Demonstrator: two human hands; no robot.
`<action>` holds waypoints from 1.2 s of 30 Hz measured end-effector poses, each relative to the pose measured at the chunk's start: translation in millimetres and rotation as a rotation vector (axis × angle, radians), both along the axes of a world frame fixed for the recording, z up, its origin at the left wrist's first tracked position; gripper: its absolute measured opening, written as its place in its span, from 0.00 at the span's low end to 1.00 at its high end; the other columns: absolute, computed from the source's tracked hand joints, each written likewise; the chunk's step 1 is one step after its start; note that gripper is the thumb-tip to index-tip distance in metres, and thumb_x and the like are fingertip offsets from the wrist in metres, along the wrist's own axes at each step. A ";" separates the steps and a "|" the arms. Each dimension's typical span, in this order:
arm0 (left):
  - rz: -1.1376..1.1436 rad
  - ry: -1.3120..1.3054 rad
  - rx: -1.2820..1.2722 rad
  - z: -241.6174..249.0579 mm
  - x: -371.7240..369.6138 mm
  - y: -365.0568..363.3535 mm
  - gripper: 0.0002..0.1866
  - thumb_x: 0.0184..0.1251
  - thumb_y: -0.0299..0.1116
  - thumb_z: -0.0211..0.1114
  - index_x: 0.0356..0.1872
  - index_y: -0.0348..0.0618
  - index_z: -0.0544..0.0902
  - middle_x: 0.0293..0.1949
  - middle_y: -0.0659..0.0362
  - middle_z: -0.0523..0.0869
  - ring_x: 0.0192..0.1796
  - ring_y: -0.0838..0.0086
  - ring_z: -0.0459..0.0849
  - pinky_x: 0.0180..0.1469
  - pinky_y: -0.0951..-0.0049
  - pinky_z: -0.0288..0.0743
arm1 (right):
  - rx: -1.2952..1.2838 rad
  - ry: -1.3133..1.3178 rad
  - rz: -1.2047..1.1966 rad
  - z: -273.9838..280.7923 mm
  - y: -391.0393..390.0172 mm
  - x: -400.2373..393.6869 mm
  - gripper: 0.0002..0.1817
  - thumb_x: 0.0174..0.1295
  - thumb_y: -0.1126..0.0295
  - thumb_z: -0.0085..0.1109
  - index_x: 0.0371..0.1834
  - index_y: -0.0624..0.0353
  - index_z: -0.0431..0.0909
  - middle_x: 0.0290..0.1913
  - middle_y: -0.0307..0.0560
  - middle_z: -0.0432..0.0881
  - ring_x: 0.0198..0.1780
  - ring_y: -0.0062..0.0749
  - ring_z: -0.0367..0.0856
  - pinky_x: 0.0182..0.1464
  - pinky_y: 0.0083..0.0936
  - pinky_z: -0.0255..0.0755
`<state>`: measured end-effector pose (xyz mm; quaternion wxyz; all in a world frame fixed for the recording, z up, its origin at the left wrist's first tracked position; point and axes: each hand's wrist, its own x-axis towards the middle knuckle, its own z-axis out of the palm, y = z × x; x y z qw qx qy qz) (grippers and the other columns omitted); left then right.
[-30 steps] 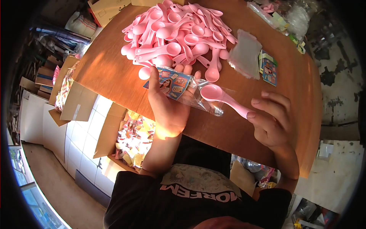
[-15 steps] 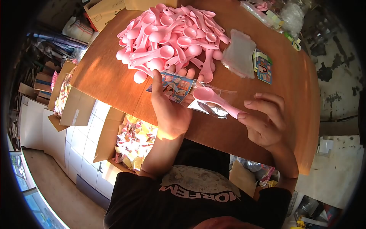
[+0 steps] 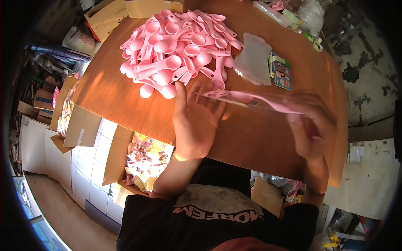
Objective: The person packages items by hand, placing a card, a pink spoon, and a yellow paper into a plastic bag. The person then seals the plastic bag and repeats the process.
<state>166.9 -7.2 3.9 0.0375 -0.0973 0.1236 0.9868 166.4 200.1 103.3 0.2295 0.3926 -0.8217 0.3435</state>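
My right hand (image 3: 312,125) pinches one end of a clear plastic bag with a pink measuring spoon (image 3: 276,104) in it, blurred by motion and stretched level over the table. The bag's far end reaches the fingertips of my left hand (image 3: 194,121). That hand is open, palm up, fingers spread. Just beyond it lies a big heap of pink measuring spoons (image 3: 176,50). A stack of clear plastic bags (image 3: 253,58) is to the right of the heap, beside a small pile of printed blue cards (image 3: 281,71).
A brown wooden table (image 3: 104,79) spans the view. Below its left edge stands an open carton (image 3: 115,157) of packed goods, with another carton (image 3: 86,121) farther left. Plastic wrap (image 3: 312,19) and green-handled scissors (image 3: 313,42) lie at the far right edge.
The spoon has moved up and right with my right hand, and now looks sheathed in clear plastic. My left hand has let go of the bag and printed card and opened out.
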 end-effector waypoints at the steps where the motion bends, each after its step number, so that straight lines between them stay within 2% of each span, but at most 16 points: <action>1: 0.140 0.055 -0.148 -0.3 -0.9 -1.4 0.34 0.70 0.57 0.52 0.64 0.37 0.64 0.63 0.53 0.68 0.64 0.64 0.67 0.67 0.58 0.58 | -0.023 -0.031 -0.084 15.4 5.7 4.6 0.10 0.54 0.84 0.56 0.39 0.67 0.81 0.37 0.54 0.84 0.42 0.43 0.83 0.46 0.28 0.75; 5: 0.506 0.312 -0.627 11.3 3.1 2.8 0.32 0.71 0.47 0.53 0.67 0.34 0.62 0.68 0.51 0.64 0.71 0.63 0.60 0.72 0.59 0.50 | -0.005 -0.088 -0.231 47.6 17.2 -7.6 0.08 0.57 0.80 0.56 0.39 0.68 0.81 0.37 0.53 0.84 0.41 0.38 0.83 0.43 0.26 0.75; 6: 0.483 0.318 -0.627 14.6 7.7 6.2 0.32 0.71 0.47 0.53 0.67 0.34 0.62 0.68 0.51 0.64 0.71 0.63 0.60 0.72 0.59 0.50 | 0.128 -0.158 -0.169 44.3 18.1 -24.1 0.09 0.57 0.81 0.55 0.40 0.68 0.81 0.37 0.52 0.83 0.40 0.34 0.82 0.42 0.24 0.75; 8: 0.287 0.583 -0.820 23.0 7.9 10.9 0.33 0.68 0.35 0.58 0.71 0.37 0.56 0.67 0.54 0.62 0.69 0.65 0.61 0.71 0.63 0.50 | 0.251 -0.209 -0.130 43.5 18.1 -29.1 0.09 0.57 0.83 0.55 0.41 0.69 0.81 0.37 0.51 0.83 0.40 0.30 0.82 0.41 0.23 0.75; 10: 0.169 0.677 -1.073 24.3 4.7 11.3 0.30 0.63 0.30 0.64 0.65 0.34 0.66 0.65 0.51 0.64 0.68 0.64 0.63 0.69 0.65 0.53 | 0.247 -0.299 -0.020 47.1 13.7 -27.7 0.09 0.58 0.82 0.55 0.40 0.69 0.81 0.35 0.49 0.83 0.37 0.28 0.82 0.40 0.21 0.74; 13: 0.146 0.743 -1.162 32.1 -2.3 24.8 0.30 0.60 0.30 0.67 0.63 0.33 0.68 0.62 0.49 0.69 0.65 0.65 0.68 0.66 0.63 0.60 | 0.213 -0.528 -0.063 58.2 5.6 -15.4 0.08 0.58 0.82 0.55 0.39 0.69 0.81 0.34 0.50 0.83 0.33 0.28 0.82 0.39 0.20 0.73; 15: 0.240 0.917 -1.373 46.2 -1.8 30.9 0.29 0.59 0.28 0.69 0.61 0.32 0.70 0.55 0.49 0.77 0.56 0.66 0.78 0.58 0.67 0.71 | 0.232 -0.493 -0.038 54.9 4.4 -10.7 0.07 0.58 0.82 0.55 0.38 0.69 0.81 0.33 0.50 0.83 0.32 0.26 0.81 0.38 0.20 0.73; 16: 0.229 0.928 -1.376 46.6 0.2 34.6 0.29 0.59 0.28 0.69 0.61 0.32 0.70 0.55 0.49 0.77 0.56 0.66 0.78 0.58 0.67 0.71 | 0.261 -0.459 -0.009 53.3 4.1 -8.8 0.07 0.58 0.82 0.56 0.38 0.69 0.81 0.32 0.49 0.83 0.31 0.25 0.81 0.38 0.20 0.73; 18: -0.006 0.700 -1.047 45.8 7.1 40.9 0.21 0.62 0.26 0.67 0.55 0.30 0.75 0.46 0.51 0.83 0.46 0.71 0.83 0.48 0.73 0.77 | 0.233 -0.537 0.008 54.2 3.8 -4.1 0.06 0.58 0.81 0.57 0.37 0.69 0.82 0.32 0.48 0.82 0.31 0.24 0.80 0.38 0.20 0.73; 20: 0.019 0.716 -0.950 46.4 5.0 41.5 0.11 0.69 0.24 0.59 0.49 0.29 0.80 0.37 0.56 0.86 0.37 0.80 0.83 0.40 0.80 0.77 | 0.208 -0.614 0.029 52.3 4.5 -0.7 0.05 0.58 0.81 0.57 0.36 0.68 0.82 0.32 0.48 0.82 0.32 0.23 0.80 0.37 0.20 0.74; 23: -0.069 0.625 -1.023 54.1 12.3 32.6 0.12 0.70 0.26 0.58 0.50 0.29 0.80 0.36 0.57 0.86 0.34 0.83 0.82 0.34 0.83 0.75 | 0.059 -0.534 -0.055 40.3 4.4 0.0 0.04 0.56 0.79 0.62 0.34 0.66 0.83 0.32 0.45 0.81 0.33 0.26 0.80 0.37 0.21 0.73; 25: -0.091 0.619 -1.066 49.5 11.6 33.7 0.12 0.70 0.26 0.58 0.50 0.30 0.80 0.29 0.59 0.86 0.29 0.86 0.80 0.28 0.84 0.71 | 0.122 -0.090 -0.105 30.8 2.8 -1.1 0.06 0.51 0.78 0.66 0.33 0.63 0.83 0.33 0.44 0.80 0.35 0.30 0.80 0.36 0.23 0.73; 29: -0.040 0.668 -1.288 50.5 15.7 38.6 0.13 0.67 0.24 0.58 0.51 0.32 0.80 0.19 0.60 0.83 0.19 0.86 0.77 0.22 0.83 0.68 | 0.255 0.067 -0.200 25.9 -0.2 4.5 0.09 0.44 0.77 0.69 0.31 0.60 0.83 0.32 0.40 0.78 0.33 0.33 0.77 0.33 0.27 0.73; 33: -0.046 0.714 -1.360 48.1 19.8 43.4 0.14 0.66 0.24 0.59 0.51 0.33 0.80 0.20 0.58 0.84 0.18 0.84 0.78 0.21 0.81 0.69 | 0.421 0.127 -0.273 23.3 0.0 12.7 0.09 0.42 0.76 0.69 0.29 0.60 0.82 0.31 0.38 0.78 0.32 0.32 0.76 0.30 0.27 0.72; 35: -0.061 0.754 -1.642 52.4 21.2 42.9 0.15 0.64 0.23 0.60 0.52 0.34 0.80 0.19 0.56 0.83 0.18 0.79 0.80 0.21 0.78 0.70 | 0.473 0.253 -0.346 17.2 -1.5 16.9 0.09 0.40 0.77 0.68 0.27 0.60 0.82 0.29 0.38 0.78 0.30 0.31 0.75 0.28 0.27 0.71; 36: -0.070 0.774 -1.628 51.5 21.0 42.4 0.15 0.64 0.23 0.60 0.52 0.34 0.80 0.19 0.56 0.83 0.18 0.79 0.80 0.21 0.78 0.70 | 0.481 0.253 -0.367 12.1 0.4 16.1 0.09 0.40 0.77 0.68 0.27 0.60 0.82 0.29 0.38 0.78 0.30 0.31 0.75 0.28 0.27 0.71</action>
